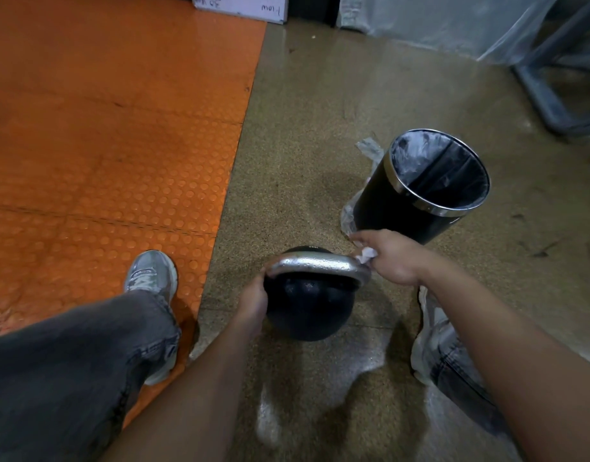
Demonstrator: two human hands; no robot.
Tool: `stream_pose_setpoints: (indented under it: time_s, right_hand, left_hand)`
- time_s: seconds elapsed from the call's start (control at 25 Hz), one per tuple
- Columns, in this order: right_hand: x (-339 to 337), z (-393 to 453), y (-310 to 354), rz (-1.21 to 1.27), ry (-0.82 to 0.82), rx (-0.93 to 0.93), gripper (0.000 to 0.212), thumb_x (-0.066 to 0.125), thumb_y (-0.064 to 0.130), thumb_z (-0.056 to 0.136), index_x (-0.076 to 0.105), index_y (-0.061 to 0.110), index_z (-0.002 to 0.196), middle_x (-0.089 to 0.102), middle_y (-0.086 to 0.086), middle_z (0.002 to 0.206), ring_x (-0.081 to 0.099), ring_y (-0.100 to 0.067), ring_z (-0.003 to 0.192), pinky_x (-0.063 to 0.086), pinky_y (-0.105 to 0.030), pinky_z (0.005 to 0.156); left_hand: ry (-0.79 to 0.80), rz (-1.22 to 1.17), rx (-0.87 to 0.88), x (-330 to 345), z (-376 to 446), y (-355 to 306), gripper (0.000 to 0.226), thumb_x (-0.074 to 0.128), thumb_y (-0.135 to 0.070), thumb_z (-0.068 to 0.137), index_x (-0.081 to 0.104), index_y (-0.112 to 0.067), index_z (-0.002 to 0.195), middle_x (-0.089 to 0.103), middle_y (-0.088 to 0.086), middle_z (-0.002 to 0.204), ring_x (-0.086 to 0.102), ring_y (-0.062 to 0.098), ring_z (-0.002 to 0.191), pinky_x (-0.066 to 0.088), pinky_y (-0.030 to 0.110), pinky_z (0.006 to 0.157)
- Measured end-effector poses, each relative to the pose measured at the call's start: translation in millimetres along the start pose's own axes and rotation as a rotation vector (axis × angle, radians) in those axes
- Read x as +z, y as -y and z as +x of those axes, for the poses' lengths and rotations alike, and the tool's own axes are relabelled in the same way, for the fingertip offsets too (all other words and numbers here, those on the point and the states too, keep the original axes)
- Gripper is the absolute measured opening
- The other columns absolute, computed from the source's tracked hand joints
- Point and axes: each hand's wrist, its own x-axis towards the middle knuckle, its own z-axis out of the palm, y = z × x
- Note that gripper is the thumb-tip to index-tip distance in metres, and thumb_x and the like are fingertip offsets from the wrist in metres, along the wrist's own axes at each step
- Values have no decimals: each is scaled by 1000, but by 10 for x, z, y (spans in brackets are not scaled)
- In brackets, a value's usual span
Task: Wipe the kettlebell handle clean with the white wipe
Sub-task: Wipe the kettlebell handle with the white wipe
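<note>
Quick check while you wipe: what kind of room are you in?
Probably a gym or workout space: a black kettlebell with a steel handle, orange studded rubber flooring, and a lined black bin beside it on the speckled floor.

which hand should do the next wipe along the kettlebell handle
Right. The right hand already pinches the white wipe against the right end of the silver handle, so it could probably sweep along the bar. The left hand grips the kettlebell at the handle's left end, steadying it.
</note>
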Motion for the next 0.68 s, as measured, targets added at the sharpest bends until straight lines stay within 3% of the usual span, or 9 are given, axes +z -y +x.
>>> stream_pose_setpoints:
  time_s: [0.16,0.28,0.48,0.56,0.68]
  right_hand:
    - [-38,-54,-42,80,-37,12,75,57,6,100,18,16,164,53,-3,153,45,-21,145,35,-23,109]
    - [75,-115,-110,41,-61,61,75,55,9,101,17,20,165,38,-8,163,38,-27,149,34,-32,116]
    - [49,-91,-141,178,-149,-6,68,60,11,99,29,29,157,65,3,138,58,-18,127,50,-29,99]
    - [81,-125,-196,168,-168,37,61,60,10,99,37,28,153,66,0,136,59,-15,122,51,-25,91]
    - [182,-83,-152,110,-148,71,60,58,6,97,44,29,150,62,-5,138,61,-23,119,53,-34,96]
  left_hand:
    - [7,-10,-2,-7,30,16,40,52,-50,95,72,-17,104,72,11,113,65,29,108,49,51,100]
    - [20,-4,16,-20,32,23,38,49,-50,96,72,-20,101,72,10,113,64,27,108,49,49,101]
    - [34,19,35,-14,37,35,31,47,-45,98,71,-26,95,72,10,113,64,28,106,50,49,98]
    - [37,24,48,-26,51,36,33,49,-49,96,71,-24,98,71,10,114,64,29,108,49,51,100]
    - [26,27,56,-33,58,42,34,50,-48,97,71,-22,94,71,11,113,63,28,109,48,49,102]
